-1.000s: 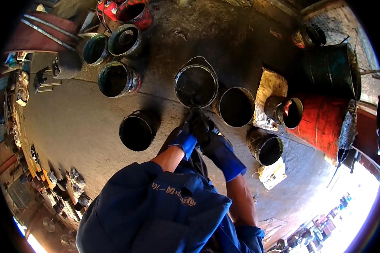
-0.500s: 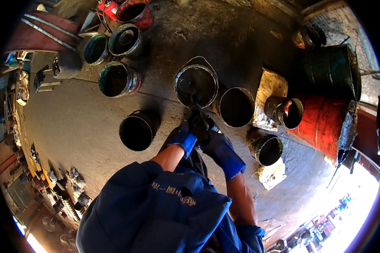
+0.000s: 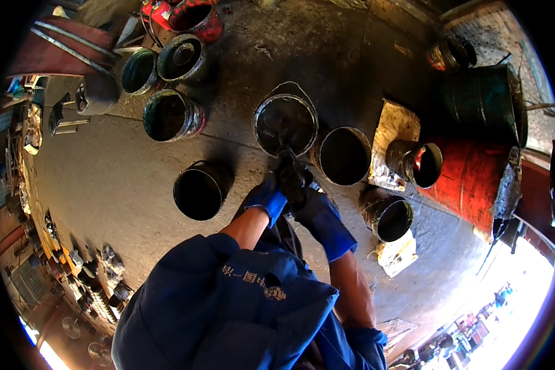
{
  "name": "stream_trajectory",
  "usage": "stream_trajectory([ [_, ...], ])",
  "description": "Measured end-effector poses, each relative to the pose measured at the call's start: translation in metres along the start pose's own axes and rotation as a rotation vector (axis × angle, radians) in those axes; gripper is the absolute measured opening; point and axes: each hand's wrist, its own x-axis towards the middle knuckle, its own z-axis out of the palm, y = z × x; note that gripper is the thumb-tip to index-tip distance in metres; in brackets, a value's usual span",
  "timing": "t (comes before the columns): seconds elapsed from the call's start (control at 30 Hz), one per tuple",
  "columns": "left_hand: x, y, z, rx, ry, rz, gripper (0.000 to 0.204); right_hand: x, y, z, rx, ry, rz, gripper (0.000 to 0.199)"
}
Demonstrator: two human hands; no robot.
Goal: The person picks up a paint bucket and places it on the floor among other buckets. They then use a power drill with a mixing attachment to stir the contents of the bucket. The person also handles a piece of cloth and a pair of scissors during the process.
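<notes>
Both my hands are in blue gloves, close together in front of my body. My left hand and my right hand are closed around a dark hand-held tool, which looks like a power drill or mixer. Its front end reaches over the near rim of a round bucket with a raised wire handle. Dark contents fill the inside of that bucket; the tool's far tip is hard to make out there. A second dark bucket stands against it on the right. Fingers and grip are partly lost in shadow.
A black bucket stands left of my hands, and several stained buckets sit at the far left. To the right are a small bucket, a tilted can, a red drum and a dark green drum.
Almost nothing differs. My hands and the tool show only a very slight shift; the buckets stay in place.
</notes>
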Motion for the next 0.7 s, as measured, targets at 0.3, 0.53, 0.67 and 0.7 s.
stream_trajectory([
  [0.3, 0.012, 0.018, -0.050, -0.290, -0.292, -0.119, 0.024, 0.006, -0.001, 0.006, -0.001, -0.065, -0.023, 0.036],
  [0.53, 0.012, 0.021, -0.047, -0.293, -0.273, -0.128, 0.025, 0.001, -0.012, 0.006, -0.019, -0.005, 0.014, 0.034],
  [0.67, 0.012, 0.020, -0.046, -0.299, -0.292, -0.150, 0.025, 0.006, 0.001, 0.015, 0.016, 0.030, -0.083, 0.033],
  [0.7, 0.013, 0.021, -0.046, -0.305, -0.299, -0.159, 0.025, 0.006, 0.002, 0.015, 0.030, 0.043, -0.107, 0.033],
])
